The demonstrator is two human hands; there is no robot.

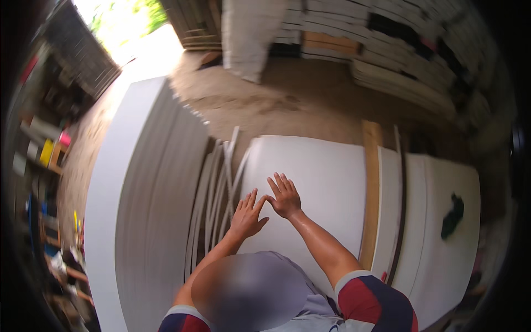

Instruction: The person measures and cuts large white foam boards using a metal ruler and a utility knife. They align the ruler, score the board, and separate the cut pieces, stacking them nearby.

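Over a large white sheet (326, 171), my left hand (248, 218) is open with its fingers spread and nothing in it. My right hand (285, 198) is likewise open and holds nothing. The tip of my left index finger meets or nearly meets my right thumb. I cannot tell whether either palm rests on the sheet or hovers above it. Beside my left hand, several thin pale strips (213, 193) stand on edge, leaning together.
A tall stack of white boards (160, 210) stands at the left. To the right lie a wooden plank (371, 193), a dark thin strip (399, 221) and another white sheet (437, 182) bearing a dark green cloth (453, 217). Far back are piled white panels (332, 22) and a bright doorway (130, 27).
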